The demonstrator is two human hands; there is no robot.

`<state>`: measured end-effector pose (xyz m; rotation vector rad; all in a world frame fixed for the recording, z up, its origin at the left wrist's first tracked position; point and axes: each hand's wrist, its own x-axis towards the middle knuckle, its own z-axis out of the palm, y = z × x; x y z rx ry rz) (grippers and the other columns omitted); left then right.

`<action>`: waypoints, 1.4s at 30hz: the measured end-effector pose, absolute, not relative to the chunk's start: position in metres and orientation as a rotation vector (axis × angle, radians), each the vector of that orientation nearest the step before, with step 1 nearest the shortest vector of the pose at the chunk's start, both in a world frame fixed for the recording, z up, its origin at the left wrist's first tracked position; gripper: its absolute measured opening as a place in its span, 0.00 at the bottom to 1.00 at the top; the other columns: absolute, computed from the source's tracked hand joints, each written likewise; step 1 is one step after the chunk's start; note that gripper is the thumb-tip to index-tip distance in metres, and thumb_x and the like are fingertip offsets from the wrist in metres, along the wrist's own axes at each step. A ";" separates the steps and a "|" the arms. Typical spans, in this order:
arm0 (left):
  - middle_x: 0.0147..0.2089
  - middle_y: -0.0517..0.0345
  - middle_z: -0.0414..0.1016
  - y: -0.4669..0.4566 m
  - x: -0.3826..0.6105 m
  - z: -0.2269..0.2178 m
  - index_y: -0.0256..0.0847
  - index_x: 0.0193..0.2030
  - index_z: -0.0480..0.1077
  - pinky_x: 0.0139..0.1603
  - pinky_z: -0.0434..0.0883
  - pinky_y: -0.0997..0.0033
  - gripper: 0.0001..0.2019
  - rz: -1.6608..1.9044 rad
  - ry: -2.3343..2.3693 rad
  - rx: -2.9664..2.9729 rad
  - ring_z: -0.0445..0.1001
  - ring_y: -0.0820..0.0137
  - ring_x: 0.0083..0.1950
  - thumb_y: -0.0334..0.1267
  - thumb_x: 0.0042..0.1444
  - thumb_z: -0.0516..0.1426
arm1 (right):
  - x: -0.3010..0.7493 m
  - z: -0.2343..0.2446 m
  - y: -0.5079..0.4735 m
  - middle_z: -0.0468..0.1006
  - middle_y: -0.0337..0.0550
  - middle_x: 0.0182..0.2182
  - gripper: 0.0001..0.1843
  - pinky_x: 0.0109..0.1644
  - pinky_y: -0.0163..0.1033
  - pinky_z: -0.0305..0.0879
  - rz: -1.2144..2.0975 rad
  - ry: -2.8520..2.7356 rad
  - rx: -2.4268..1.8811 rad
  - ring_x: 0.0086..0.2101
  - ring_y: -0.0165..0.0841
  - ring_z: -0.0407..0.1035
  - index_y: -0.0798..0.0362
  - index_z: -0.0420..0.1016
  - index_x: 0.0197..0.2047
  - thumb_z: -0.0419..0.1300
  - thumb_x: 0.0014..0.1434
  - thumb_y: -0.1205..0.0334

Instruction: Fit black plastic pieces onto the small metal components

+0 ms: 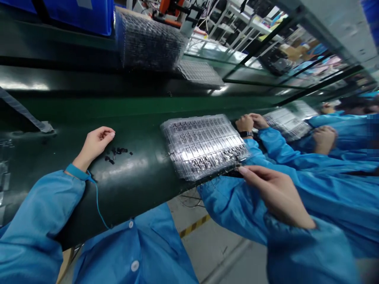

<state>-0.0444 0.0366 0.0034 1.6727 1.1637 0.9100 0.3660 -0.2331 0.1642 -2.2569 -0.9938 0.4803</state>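
Note:
A stack of clear plastic trays (pixel 204 144) lies on the green work surface, its top pockets holding several small metal-and-black parts. My right hand (pixel 275 193) is at the near right corner of that stack, thumb and fingertips pinching a small dark part (pixel 237 165). To the left, my left hand (pixel 96 144) hovers with curled fingers. Whether anything is inside those fingers is hidden. Just right of it, loose small black pieces (pixel 120 151) are scattered on the surface. A blue wrist strap (pixel 77 172) with a cord circles my left wrist.
Co-workers in blue sleeves (pixel 284 152) sit close on the right, a co-worker's hands (pixel 251 121) beside the tray stack. More clear trays (pixel 288 122) lie farther right. Behind stand a tall tray stack (pixel 151 41) and a blue bin (pixel 79 15). A post (pixel 23 110) rises at left.

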 end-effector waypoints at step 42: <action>0.30 0.57 0.72 0.041 -0.042 -0.001 0.37 0.40 0.75 0.32 0.66 0.72 0.15 0.918 1.120 1.725 0.69 0.72 0.30 0.49 0.59 0.58 | 0.183 0.076 -0.135 0.80 0.47 0.32 0.12 0.39 0.46 0.65 0.390 -2.078 -1.904 0.34 0.42 0.73 0.46 0.80 0.41 0.56 0.65 0.55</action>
